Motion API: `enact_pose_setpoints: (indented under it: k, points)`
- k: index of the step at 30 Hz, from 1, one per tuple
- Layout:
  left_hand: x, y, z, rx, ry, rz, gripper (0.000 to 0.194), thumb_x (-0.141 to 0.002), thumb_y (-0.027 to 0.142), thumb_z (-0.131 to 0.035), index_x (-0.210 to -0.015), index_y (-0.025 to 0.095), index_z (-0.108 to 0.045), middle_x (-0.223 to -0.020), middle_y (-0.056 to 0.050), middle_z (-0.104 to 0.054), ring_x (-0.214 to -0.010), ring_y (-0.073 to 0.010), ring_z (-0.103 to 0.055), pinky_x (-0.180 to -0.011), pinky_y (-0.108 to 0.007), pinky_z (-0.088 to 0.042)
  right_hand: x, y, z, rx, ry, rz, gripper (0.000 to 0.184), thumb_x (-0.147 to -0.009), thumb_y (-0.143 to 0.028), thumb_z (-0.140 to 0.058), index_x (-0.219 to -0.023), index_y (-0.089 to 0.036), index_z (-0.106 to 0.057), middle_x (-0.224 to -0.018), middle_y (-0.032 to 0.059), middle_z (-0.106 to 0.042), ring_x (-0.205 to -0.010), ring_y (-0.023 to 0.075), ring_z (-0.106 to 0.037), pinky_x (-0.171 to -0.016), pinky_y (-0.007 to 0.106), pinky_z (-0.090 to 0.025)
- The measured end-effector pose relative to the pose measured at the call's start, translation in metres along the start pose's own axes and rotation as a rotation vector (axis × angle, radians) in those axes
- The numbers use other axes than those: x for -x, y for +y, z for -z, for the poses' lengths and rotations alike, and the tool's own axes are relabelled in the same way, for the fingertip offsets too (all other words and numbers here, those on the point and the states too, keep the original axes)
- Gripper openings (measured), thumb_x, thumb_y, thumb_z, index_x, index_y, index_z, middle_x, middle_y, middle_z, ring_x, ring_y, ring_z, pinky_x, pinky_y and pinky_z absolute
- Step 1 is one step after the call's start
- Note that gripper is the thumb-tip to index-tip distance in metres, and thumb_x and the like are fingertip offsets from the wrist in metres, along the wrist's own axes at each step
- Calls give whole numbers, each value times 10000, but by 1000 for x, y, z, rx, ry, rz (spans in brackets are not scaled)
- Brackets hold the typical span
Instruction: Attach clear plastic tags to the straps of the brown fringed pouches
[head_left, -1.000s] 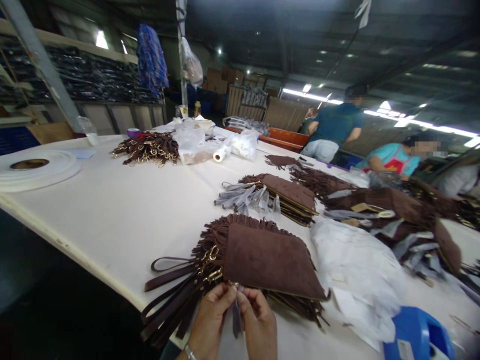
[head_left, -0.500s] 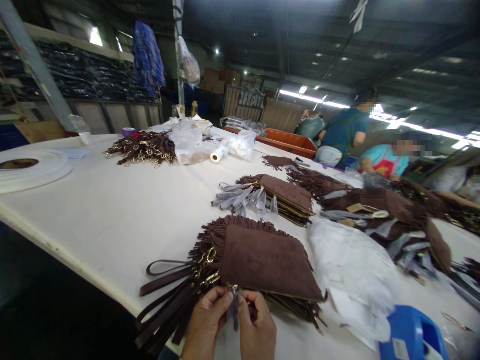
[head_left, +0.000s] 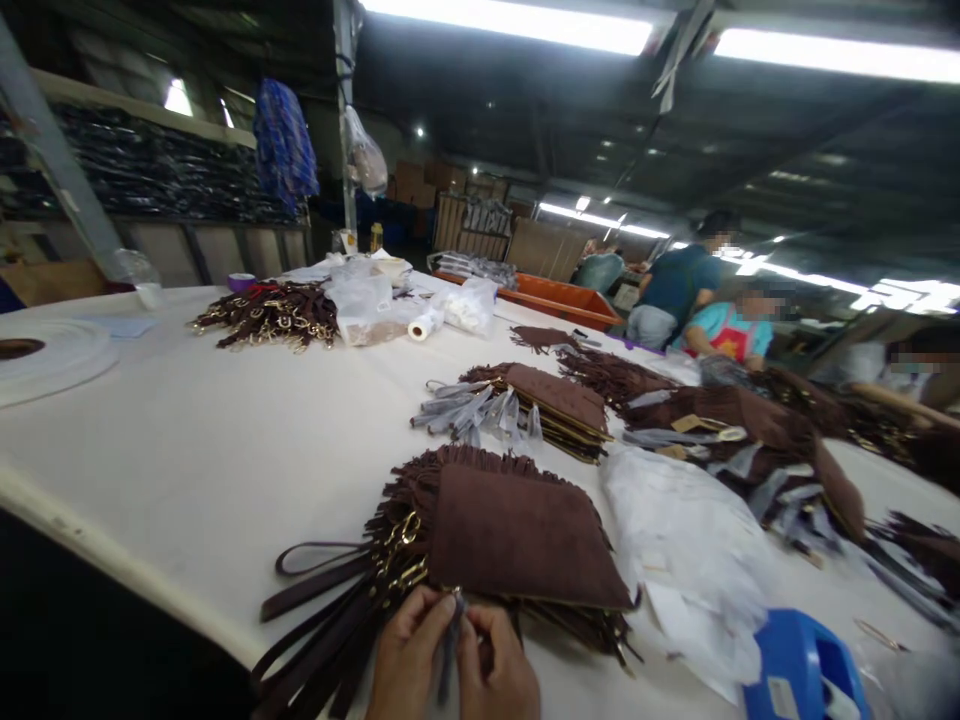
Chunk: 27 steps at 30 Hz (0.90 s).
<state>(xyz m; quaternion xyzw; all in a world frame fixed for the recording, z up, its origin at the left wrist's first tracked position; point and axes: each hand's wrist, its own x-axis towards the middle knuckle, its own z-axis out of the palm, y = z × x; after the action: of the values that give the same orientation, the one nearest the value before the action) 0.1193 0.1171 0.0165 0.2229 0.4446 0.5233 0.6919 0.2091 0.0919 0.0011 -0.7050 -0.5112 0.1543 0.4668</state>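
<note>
My left hand [head_left: 409,658] and my right hand [head_left: 496,670] meet at the bottom edge, fingers pinched together on a small grey strip [head_left: 448,650] hanging from the zipper end of the top brown suede pouch [head_left: 517,535]. That pouch lies on a stack of fringed pouches whose wrist straps [head_left: 322,600] fan out to the left over the table edge.
The white table [head_left: 225,430] holds a second pouch stack with grey tags [head_left: 525,405], crumpled white tissue paper [head_left: 682,540], a blue tape dispenser [head_left: 806,670], a heap of brown straps [head_left: 262,312], plastic bags and a white tape roll [head_left: 45,350]. Other people work at the far right.
The view tilted up and shifted, so everything sits lower and further left in frame. My hands stay pinched on the grey strip at the pouch's zipper.
</note>
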Motion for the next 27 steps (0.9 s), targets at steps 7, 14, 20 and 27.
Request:
enact_pose_setpoints:
  k: [7,14,20,27]
  points:
    - [11,10,-4,131,-28,42,161,-702,288,-709,-705,159,-613,-628,16,-613,-578,-114,-562,-586,-219,-436,-7,-15,21,-333,-289,-280,276,-825,-440,-555,-853,-175,-627,-692,9,-634,-578,143,-561,-513,224,-424]
    - [7,4,0,115,-14,63,190,-717,308,-714,-729,152,-605,-673,0,-616,-607,-109,-554,-595,-214,-436,-1,-9,14,-364,-245,-298,293,-818,-441,-569,-872,-159,-627,-744,31,-660,-652,161,-588,-585,242,-464]
    - [5,2,1,39,3,5,202,-724,325,-712,-716,159,-599,-666,1,-607,-609,-106,-534,-595,-206,-425,2,-15,14,-146,-212,-129,253,-864,-414,-508,-894,-189,-621,-833,57,-695,-733,191,-638,-679,269,-483]
    - [3,1,0,-19,14,-40,210,-714,335,-714,-706,161,-596,-672,5,-593,-645,-117,-514,-644,-218,-429,10,-9,3,162,-120,258,244,-943,-306,-397,-935,-189,-611,-809,63,-688,-701,175,-668,-623,249,-497]
